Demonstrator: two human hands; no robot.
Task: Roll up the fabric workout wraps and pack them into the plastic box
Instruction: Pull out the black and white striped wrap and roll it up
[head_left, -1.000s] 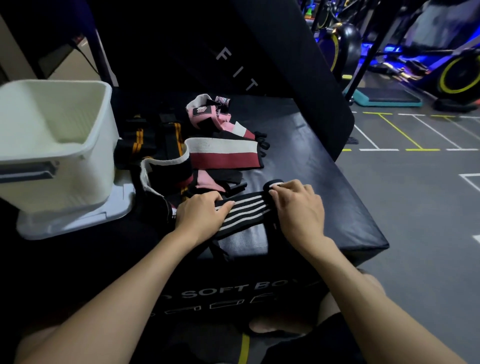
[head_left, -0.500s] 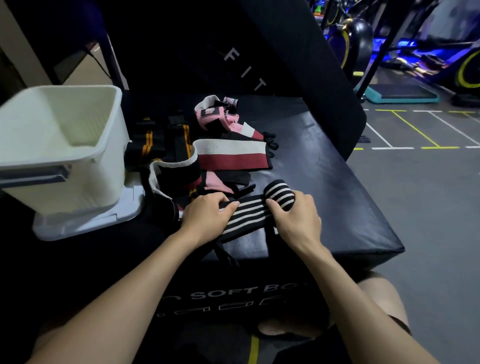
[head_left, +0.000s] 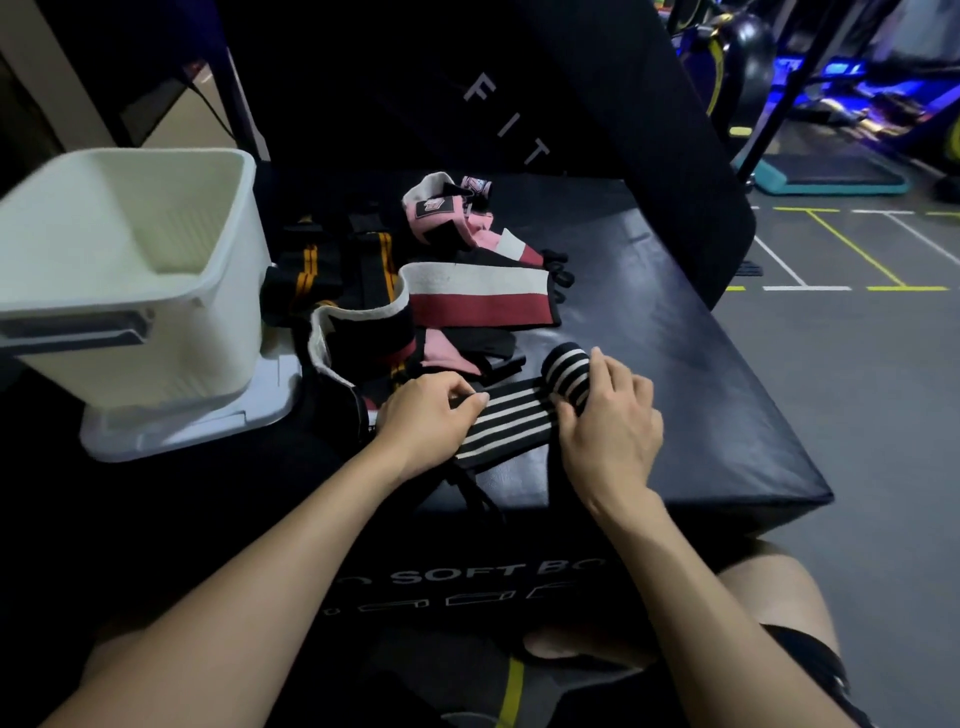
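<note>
**Two hands on striped wrap, mid-frame**

Two hands work the black-and-white striped fabric wrap (head_left: 511, 423) at frame centre on the black padded counter (head_left: 675, 374). Right hand (head_left: 610, 426) grip curled round the rolled end; left hand (head_left: 428, 415) grip pinches the flat end. White plastic box (head_left: 218, 291) upper left, other loose wraps (head_left: 475, 299) between.
</note>
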